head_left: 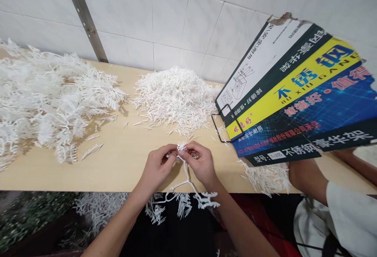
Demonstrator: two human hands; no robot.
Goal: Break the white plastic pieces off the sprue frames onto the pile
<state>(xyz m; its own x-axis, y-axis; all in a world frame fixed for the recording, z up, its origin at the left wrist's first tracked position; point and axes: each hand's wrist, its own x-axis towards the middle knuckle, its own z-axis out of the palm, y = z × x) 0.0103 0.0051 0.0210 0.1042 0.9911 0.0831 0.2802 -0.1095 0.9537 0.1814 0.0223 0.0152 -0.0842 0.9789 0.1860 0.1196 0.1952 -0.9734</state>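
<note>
Near the front edge of the table, my left hand (159, 166) and my right hand (202, 166) meet with bent fingers. Both pinch the tufted top of a white branching plastic sprig (186, 172). Its forked stem hangs below the fingers, and the lower tufts dangle past the table edge over my lap. Just beyond my fingertips lies a heap of small white needle-like pieces (179, 96). To the left spreads a large pile of similar white branched sprigs (59, 100). The fingers partly hide what is between them.
A printed cardboard sheet (294, 88) stands at the right, with a black wire stand (226, 123) at its lower corner. Beyond it show a co-worker's arm (309, 176) and more white pieces (266, 176). A metal bracket (85, 19) is fixed on the tiled wall.
</note>
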